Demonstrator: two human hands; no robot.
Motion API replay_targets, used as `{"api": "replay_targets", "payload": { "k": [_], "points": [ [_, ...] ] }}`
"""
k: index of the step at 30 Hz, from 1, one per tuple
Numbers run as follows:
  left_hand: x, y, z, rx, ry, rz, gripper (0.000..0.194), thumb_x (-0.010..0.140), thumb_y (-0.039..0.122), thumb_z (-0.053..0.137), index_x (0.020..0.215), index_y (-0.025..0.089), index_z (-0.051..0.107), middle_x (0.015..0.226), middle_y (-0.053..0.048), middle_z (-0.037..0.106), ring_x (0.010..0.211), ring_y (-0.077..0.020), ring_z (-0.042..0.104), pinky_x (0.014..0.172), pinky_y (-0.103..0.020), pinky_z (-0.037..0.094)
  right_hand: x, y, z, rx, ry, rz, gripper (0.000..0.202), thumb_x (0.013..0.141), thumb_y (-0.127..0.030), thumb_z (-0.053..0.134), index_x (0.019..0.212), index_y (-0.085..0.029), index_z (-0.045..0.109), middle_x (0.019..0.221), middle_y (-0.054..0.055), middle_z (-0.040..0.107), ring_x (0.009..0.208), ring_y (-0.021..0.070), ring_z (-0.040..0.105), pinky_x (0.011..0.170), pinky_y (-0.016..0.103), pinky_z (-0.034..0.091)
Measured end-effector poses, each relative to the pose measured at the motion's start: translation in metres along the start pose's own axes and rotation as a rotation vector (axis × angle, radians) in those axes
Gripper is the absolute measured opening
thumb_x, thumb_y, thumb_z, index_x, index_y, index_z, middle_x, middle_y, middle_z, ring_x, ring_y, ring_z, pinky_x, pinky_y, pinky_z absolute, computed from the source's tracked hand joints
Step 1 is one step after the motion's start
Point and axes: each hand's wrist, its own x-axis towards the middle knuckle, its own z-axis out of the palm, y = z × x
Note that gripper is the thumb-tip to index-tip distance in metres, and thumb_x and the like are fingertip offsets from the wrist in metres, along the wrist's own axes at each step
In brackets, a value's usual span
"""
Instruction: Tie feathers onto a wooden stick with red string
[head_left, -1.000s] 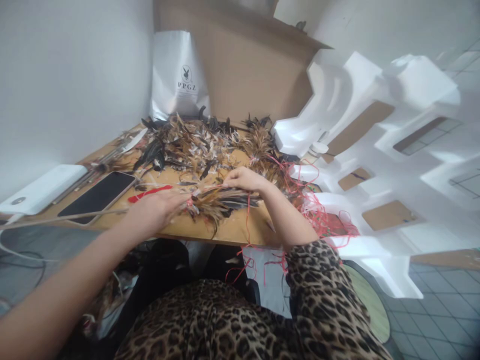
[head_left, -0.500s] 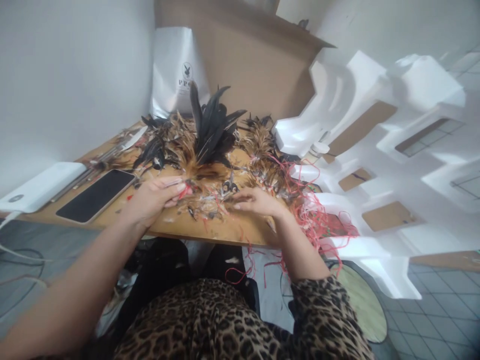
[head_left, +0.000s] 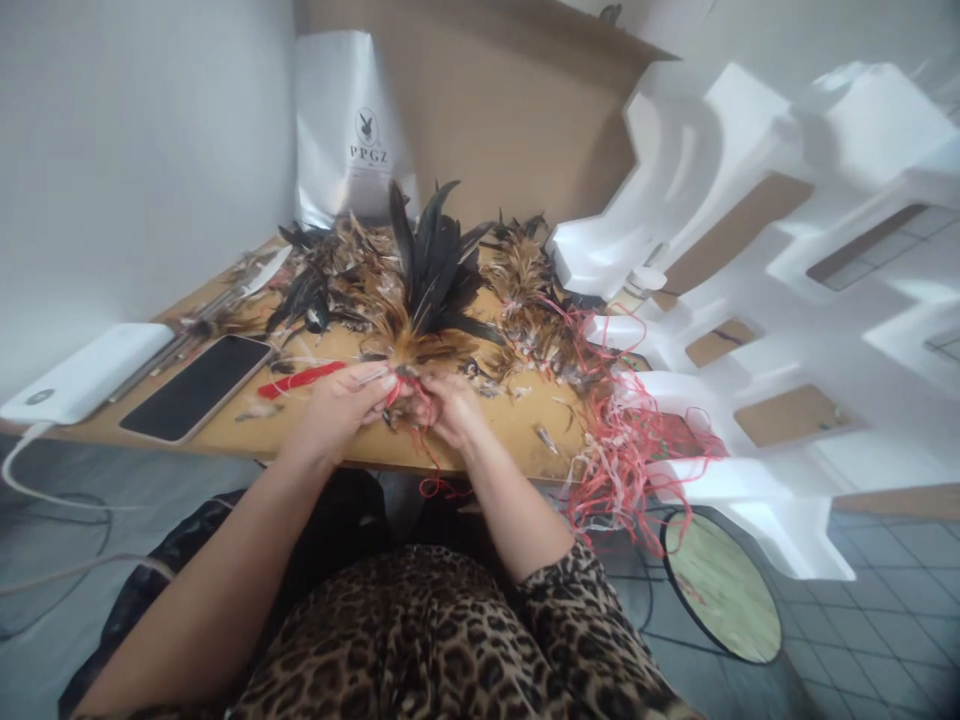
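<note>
A bundle of feathers (head_left: 435, 275), long black ones above shorter brown ones, stands at the middle of the wooden table. My left hand (head_left: 341, 408) pinches it at its base, thumb and fingers closed. Red string (head_left: 405, 385) runs around that base, and loose ends of it hang past the table edge. From the other side, my right hand (head_left: 456, 408) is closed at the string, its fingertips close to those of my left. Its exact grip is partly hidden. Beside my left hand lies a flat red strip (head_left: 300, 379).
More feather bundles (head_left: 517, 275) lie behind and to the right. A heap of red string (head_left: 626, 445) spills over the right edge by white foam packing (head_left: 750, 250). At left are a phone (head_left: 196, 388), a white power bank (head_left: 90, 370) and a knife-like white blade (head_left: 268, 270).
My right hand has come left from over the scattered feathers to the bundle's base, beside my left hand. String strands shifted with it, and the red strip is uncovered. The view has tilted slightly.
</note>
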Motion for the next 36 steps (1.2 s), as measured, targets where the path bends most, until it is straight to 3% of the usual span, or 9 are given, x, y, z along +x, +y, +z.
{"api": "replay_targets", "payload": {
  "k": [2,4,8,14,19,24,26,30,36],
  "points": [
    [0.001,-0.004,0.001,-0.016,0.006,-0.006,0.024,0.067,0.034,0.073,0.073,0.012,0.064,0.060,-0.001,0.056,0.046,-0.0055,0.035,0.041,-0.018,0.022,-0.004,0.002,-0.001,0.008,0.039,-0.032,0.031,0.066,-0.040,0.071,0.069,-0.017,0.050,0.049,-0.007,0.045,0.035,0.0019,0.025,0.035,0.017,0.015],
    [0.003,-0.007,0.003,-0.032,-0.002,-0.008,0.024,0.066,0.034,0.074,0.070,0.012,0.064,0.058,-0.001,0.053,0.046,-0.0050,0.033,0.040,-0.018,0.020,-0.007,0.004,0.000,-0.049,0.137,-0.096,0.031,0.065,-0.040,0.072,0.069,-0.017,0.051,0.046,-0.010,0.038,0.036,0.0016,0.020,0.037,0.018,0.012],
    [0.004,-0.012,0.008,-0.063,0.012,0.002,0.022,0.065,0.032,0.074,0.066,0.012,0.064,0.057,0.000,0.050,0.047,-0.0050,0.034,0.040,-0.017,0.020,-0.008,0.008,0.003,-0.166,0.266,-0.199,0.029,0.062,-0.039,0.073,0.070,-0.016,0.058,0.057,-0.004,0.053,0.047,0.0044,0.039,0.046,0.019,0.028],
    [-0.002,-0.013,0.011,-0.061,0.113,0.015,0.022,0.063,0.032,0.073,0.064,0.012,0.064,0.054,0.001,0.047,0.046,-0.0047,0.033,0.040,-0.017,0.019,-0.010,0.014,0.006,-0.113,0.249,-0.181,0.029,0.061,-0.040,0.072,0.067,-0.017,0.057,0.056,-0.004,0.052,0.048,0.0051,0.039,0.047,0.019,0.028],
    [-0.004,-0.028,0.003,-0.091,0.150,-0.019,0.023,0.065,0.033,0.072,0.068,0.012,0.065,0.056,0.001,0.049,0.047,-0.0045,0.034,0.040,-0.016,0.021,-0.014,0.027,0.003,-0.095,0.269,-0.130,0.031,0.062,-0.043,0.073,0.071,-0.018,0.057,0.049,-0.007,0.046,0.040,0.0037,0.028,0.040,0.020,0.019],
    [0.002,-0.040,0.001,-0.100,0.192,-0.022,0.022,0.066,0.033,0.072,0.070,0.012,0.066,0.056,0.001,0.051,0.046,-0.0039,0.037,0.040,-0.015,0.028,-0.010,0.031,0.008,-0.067,0.283,-0.110,0.033,0.061,-0.045,0.074,0.072,-0.017,0.058,0.045,-0.008,0.045,0.036,0.0036,0.027,0.038,0.020,0.017],
    [0.008,-0.043,0.003,-0.059,0.293,0.053,0.021,0.065,0.031,0.072,0.075,0.013,0.068,0.061,0.000,0.059,0.050,-0.0065,0.046,0.046,-0.017,0.038,-0.006,0.028,0.011,-0.073,0.284,-0.115,0.035,0.060,-0.045,0.076,0.073,-0.016,0.061,0.047,-0.006,0.050,0.037,0.0036,0.030,0.038,0.020,0.020],
    [0.016,-0.052,0.009,0.159,0.481,0.295,0.029,0.068,0.026,0.069,0.093,0.013,0.071,0.089,-0.007,0.071,0.080,-0.0174,0.064,0.076,-0.029,0.052,0.003,0.023,0.014,-0.159,0.292,-0.195,0.037,0.057,-0.045,0.078,0.071,-0.014,0.064,0.053,-0.004,0.056,0.044,0.0041,0.039,0.044,0.019,0.029],
    [0.014,-0.066,0.015,0.558,0.460,0.575,0.032,0.081,0.026,0.059,0.110,0.015,0.068,0.107,-0.010,0.069,0.100,-0.0224,0.062,0.094,-0.039,0.046,0.007,0.020,0.010,-0.233,0.422,-0.247,0.032,0.056,-0.040,0.078,0.064,-0.015,0.060,0.049,-0.006,0.050,0.044,0.0042,0.036,0.045,0.019,0.027]
  ]
}}
